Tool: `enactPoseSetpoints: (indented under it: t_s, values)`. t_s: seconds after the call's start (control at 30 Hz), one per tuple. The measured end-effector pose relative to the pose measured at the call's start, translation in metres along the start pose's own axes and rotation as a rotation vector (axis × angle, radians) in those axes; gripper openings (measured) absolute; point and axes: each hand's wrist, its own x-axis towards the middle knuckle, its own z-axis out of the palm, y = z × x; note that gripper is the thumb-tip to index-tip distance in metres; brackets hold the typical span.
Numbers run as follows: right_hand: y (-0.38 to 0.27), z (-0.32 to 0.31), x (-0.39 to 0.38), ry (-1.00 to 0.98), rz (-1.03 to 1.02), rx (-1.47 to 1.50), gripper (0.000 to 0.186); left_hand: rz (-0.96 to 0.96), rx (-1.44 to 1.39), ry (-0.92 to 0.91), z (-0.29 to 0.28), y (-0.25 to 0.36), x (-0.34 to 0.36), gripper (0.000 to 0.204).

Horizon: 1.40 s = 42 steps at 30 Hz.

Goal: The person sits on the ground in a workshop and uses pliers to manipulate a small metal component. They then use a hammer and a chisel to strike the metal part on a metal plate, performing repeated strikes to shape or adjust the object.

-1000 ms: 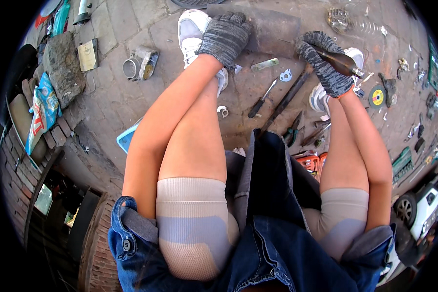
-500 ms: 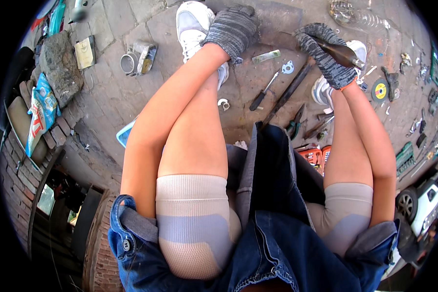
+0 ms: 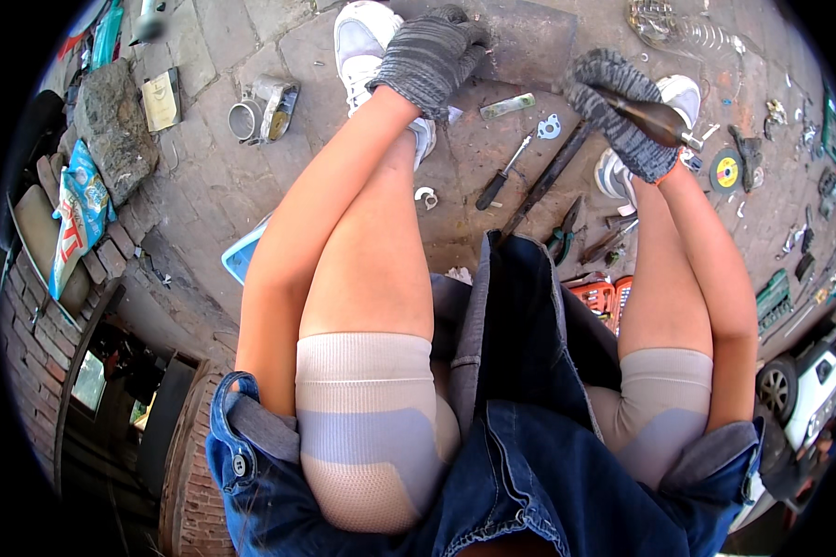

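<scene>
My left hand (image 3: 427, 60), in a grey knitted glove, is beside my left shoe, at the left edge of a dark flat plate (image 3: 534, 42). Its fingers curl downward; whatever they hold is hidden. A pale pointed piece (image 3: 453, 114) shows just below this glove. My right hand (image 3: 618, 111), gloved alike, is closed around a tool with a dark brown handle (image 3: 658, 121) and a metal end; the rest is covered by the glove. Between my feet lie a screwdriver (image 3: 503, 174), a long dark bar (image 3: 553, 172), a small blue gasket (image 3: 549, 127) and a clear greenish tube (image 3: 507, 106).
Pliers (image 3: 564, 232) and an orange tool case (image 3: 596, 297) lie close to me. A metal pipe fitting (image 3: 267, 111) and a large rock (image 3: 118, 125) stand left. Right are a cutting disc (image 3: 725, 170) and scattered parts; a plastic bottle (image 3: 683, 32) lies beyond.
My left hand has shifted slightly left, baring more of the plate, and its fingers are a little less bunched. My right hand and the brown-handled tool have dipped slightly toward me.
</scene>
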Motion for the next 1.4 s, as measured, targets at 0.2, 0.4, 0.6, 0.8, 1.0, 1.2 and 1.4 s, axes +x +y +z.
enactPoseSetpoints:
  t_s: [0.2,0.4,0.6,0.8,1.0,1.2,1.4]
  values:
    - [0.028,0.013,0.015,-0.544,-0.526,-1.595,0.025,0.077,-0.184,0.085,-0.004,-0.013,-0.028,0.022]
    - [0.061,-0.021,0.021,-0.581,-0.342,-1.76,0.032,-0.332,-0.641,0.321,-0.026,-0.02,-0.079,0.018]
    - [0.058,-0.022,0.015,-0.636,-0.402,-1.782,0.032,-0.76,-1.198,0.458,-0.019,-0.031,-0.117,0.019]
    - [0.046,0.031,0.015,-0.604,-0.085,-1.941,0.03,-0.438,-1.061,0.018,-0.04,-0.012,-0.08,0.025]
    - [0.057,0.088,0.02,-0.543,0.35,-1.989,0.047,-0.178,-0.769,-0.481,-0.034,0.01,-0.07,0.039]
    - [0.083,0.069,0.023,-0.561,0.395,-1.684,0.057,-0.109,-0.431,-0.739,-0.027,0.007,-0.071,0.042]
    - [0.107,0.016,0.048,-0.145,0.275,-1.187,0.036,0.013,-0.367,-0.782,-0.012,-0.009,-0.08,0.039]
